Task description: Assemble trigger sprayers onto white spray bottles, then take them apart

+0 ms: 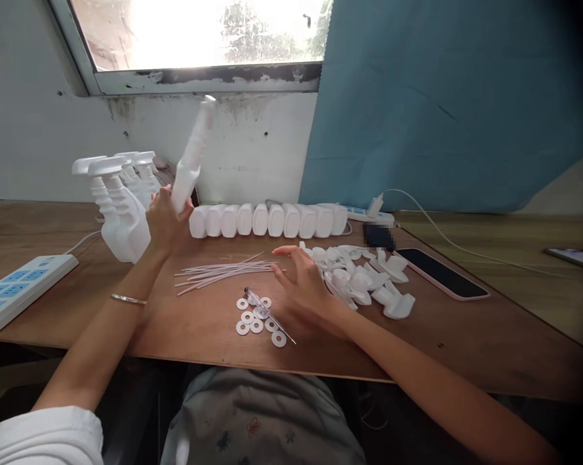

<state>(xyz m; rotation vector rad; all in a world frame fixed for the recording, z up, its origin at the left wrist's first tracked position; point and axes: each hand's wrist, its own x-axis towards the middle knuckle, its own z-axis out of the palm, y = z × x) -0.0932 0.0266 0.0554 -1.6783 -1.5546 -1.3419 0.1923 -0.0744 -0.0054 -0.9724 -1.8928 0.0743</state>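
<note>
My left hand (166, 218) grips a white plastic bottle (190, 158) by its lower end and holds it up, tilted, with the narrow neck at the top; no trigger head shows on it. My right hand (301, 279) is open above the table, fingers apart, beside a pile of white trigger spray heads (361, 279). Left of its fingertips lie several thin white tubes (223, 272). Several flat white washers (256, 325) are scattered nearer to me, with a clear-handled screwdriver (266, 311) lying across them. Bottles with spray heads (124, 219) stand beside my left hand.
A row of white bottles (261, 220) lies along the back of the wooden table (184, 336), bases toward me. Power strips stand at the left (27, 284) and back right (356, 212). A phone (441, 272) and a dark object (378, 236) lie right of the spray heads.
</note>
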